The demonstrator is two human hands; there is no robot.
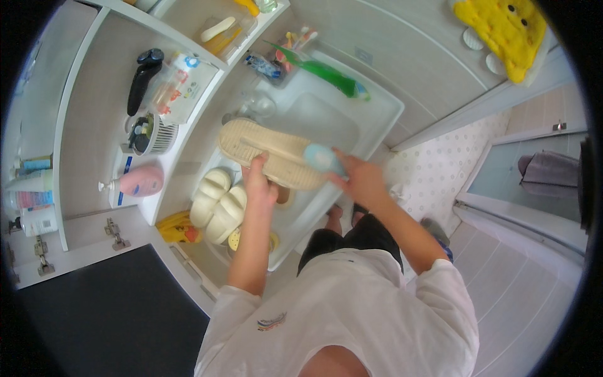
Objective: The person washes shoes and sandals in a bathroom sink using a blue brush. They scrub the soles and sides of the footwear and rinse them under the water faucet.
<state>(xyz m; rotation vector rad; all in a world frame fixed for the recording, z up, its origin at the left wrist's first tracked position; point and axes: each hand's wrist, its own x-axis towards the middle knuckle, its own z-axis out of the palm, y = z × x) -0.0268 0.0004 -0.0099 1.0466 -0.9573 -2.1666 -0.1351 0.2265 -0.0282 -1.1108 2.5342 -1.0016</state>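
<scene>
My left hand [259, 181] grips a beige slipper [278, 151] from its near side, the ribbed sole facing up, over the white sink [377, 118]. In my right hand [360, 179] is a light blue scrubbing brush [322, 159], held against the right part of the sole and slightly blurred. Its bristles are hidden. Cream slippers [219, 200] rest on the sink's left side, beside my left forearm. Part of another slipper [284, 197] shows below the held one. A yellow perforated shoe [234, 239] is partly covered by my left forearm.
A green packet [325, 75] and a cup with toothbrushes [294, 42] stand at the sink's back. Left are open cabinet shelves with a pink pump bottle [141, 181], a white basket [162, 136] and a black electric shaver [142, 80]. A yellow cloth [179, 227] lies by the slippers.
</scene>
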